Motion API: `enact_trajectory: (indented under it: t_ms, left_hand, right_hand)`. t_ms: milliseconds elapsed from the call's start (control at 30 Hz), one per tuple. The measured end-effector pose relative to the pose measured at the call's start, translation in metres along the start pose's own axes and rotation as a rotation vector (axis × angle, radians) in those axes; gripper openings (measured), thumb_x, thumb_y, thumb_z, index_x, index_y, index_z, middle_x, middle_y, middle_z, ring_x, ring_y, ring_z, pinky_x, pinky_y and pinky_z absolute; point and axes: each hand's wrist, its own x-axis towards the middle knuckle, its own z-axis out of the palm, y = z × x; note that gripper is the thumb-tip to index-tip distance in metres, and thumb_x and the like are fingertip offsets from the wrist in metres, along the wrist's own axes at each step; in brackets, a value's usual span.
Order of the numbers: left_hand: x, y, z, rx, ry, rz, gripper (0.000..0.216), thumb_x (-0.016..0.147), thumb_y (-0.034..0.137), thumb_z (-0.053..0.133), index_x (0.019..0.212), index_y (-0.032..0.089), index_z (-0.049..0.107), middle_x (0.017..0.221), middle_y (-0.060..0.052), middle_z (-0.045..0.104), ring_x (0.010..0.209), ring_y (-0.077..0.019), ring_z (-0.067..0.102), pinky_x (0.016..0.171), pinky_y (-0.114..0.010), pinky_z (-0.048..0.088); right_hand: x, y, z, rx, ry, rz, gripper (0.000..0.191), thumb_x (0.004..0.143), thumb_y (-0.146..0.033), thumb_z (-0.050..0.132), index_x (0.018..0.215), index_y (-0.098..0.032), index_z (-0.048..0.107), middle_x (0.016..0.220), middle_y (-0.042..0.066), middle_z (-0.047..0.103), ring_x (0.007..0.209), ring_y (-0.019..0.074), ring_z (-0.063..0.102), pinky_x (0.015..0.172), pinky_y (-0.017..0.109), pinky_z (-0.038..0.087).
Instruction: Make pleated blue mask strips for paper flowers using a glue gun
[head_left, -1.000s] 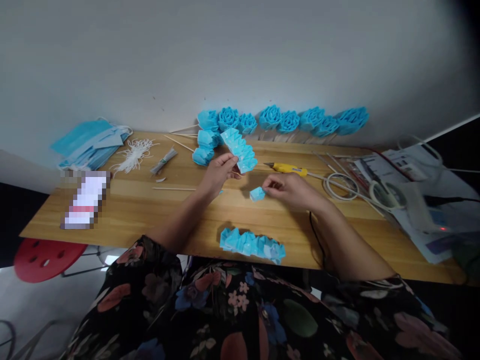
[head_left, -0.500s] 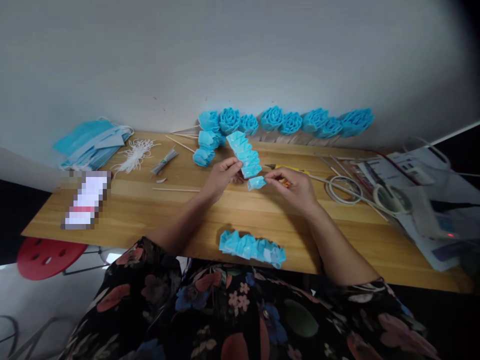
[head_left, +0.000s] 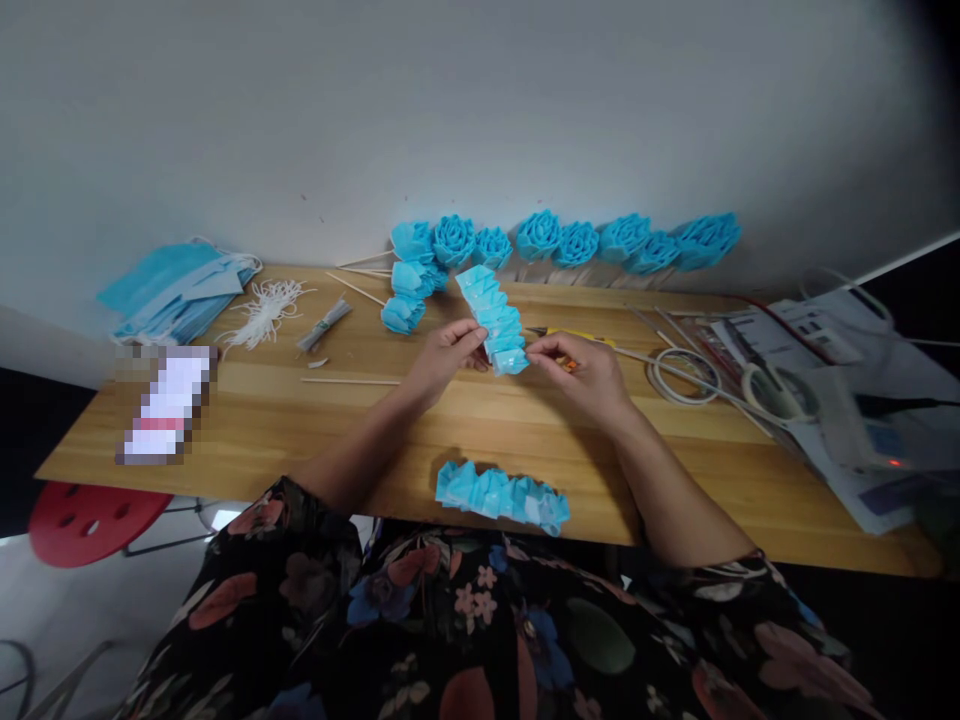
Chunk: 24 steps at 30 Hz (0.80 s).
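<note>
My left hand (head_left: 448, 358) pinches the edge of a short row of folded blue petals (head_left: 491, 308) above the wooden table. My right hand (head_left: 586, 372) is closed at the fingertips on a single folded blue petal (head_left: 511, 360), which meets the lower end of that row. Whether the two are stuck together cannot be made out. Nearer my body, another row of folded blue petals (head_left: 501, 495) lies at the table's front edge. Behind my hands, a yellow-handled cutter (head_left: 581, 336) is partly covered by my right hand.
Several blue flowers on sticks (head_left: 538, 236) line the wall. At left lie blue face masks (head_left: 176, 290), white cords (head_left: 266, 312), a bundle of thin strips (head_left: 324, 324) and a blurred phone (head_left: 169, 405). Tape rolls (head_left: 684, 376), papers and a white device (head_left: 862, 420) crowd the right.
My right hand has brought the single petal up against the lower end of the row, closing the gap between them. My left hand keeps its hold. The view has shifted slightly.
</note>
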Motion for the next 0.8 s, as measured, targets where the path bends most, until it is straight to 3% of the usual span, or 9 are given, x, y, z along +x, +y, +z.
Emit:
enact_trajectory:
  t_ms: [533,800]
  left_hand:
    - [0.001,-0.0068,0.0046,-0.064,-0.041,-0.033,0.031,0.087,0.045,0.073,0.09,0.015,0.063,0.072,0.0,0.068,0.064,-0.0117,0.067,0.066,-0.026,0.057]
    - [0.0006,-0.009,0.0052,-0.153,-0.078,-0.047,0.036,0.081,0.046,0.079,0.092,0.015,0.064,0.077,-0.003,0.072,0.069,-0.0148,0.07,0.069,-0.029,0.058]
  right_hand:
    - [-0.0008,0.0017,0.0005,-0.047,-0.007,-0.006,0.009,0.089,-0.023,0.066,0.086,-0.022,0.074,0.082,0.002,0.078,0.073,0.0169,0.069,0.069,0.03,0.052]
    - [-0.0009,0.001,0.0015,-0.038,-0.004,-0.003,0.008,0.09,-0.026,0.066,0.093,-0.023,0.072,0.088,0.003,0.078,0.075,0.0186,0.071,0.071,0.031,0.054]
